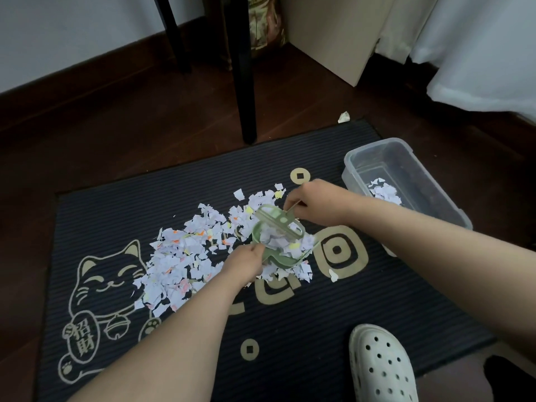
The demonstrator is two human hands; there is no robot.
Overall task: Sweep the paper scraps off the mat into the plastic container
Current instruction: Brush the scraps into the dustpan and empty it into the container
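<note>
A pile of white, yellow and orange paper scraps (185,256) covers the middle of the dark mat (121,204), which bears a gold cat print. My left hand (246,262) grips the handle of a small green dustpan (285,261) that holds scraps. My right hand (313,201) grips a small green brush (280,221) lying across the pan's mouth. The clear plastic container (362,153) stands at the mat's right edge, behind my right forearm, with a few scraps inside.
A black table leg (245,82) stands on the wooden floor just beyond the mat. A loose scrap (344,116) lies on the floor past the mat's far corner. My foot in a white clog (380,367) rests on the mat's near side. White curtain at upper right.
</note>
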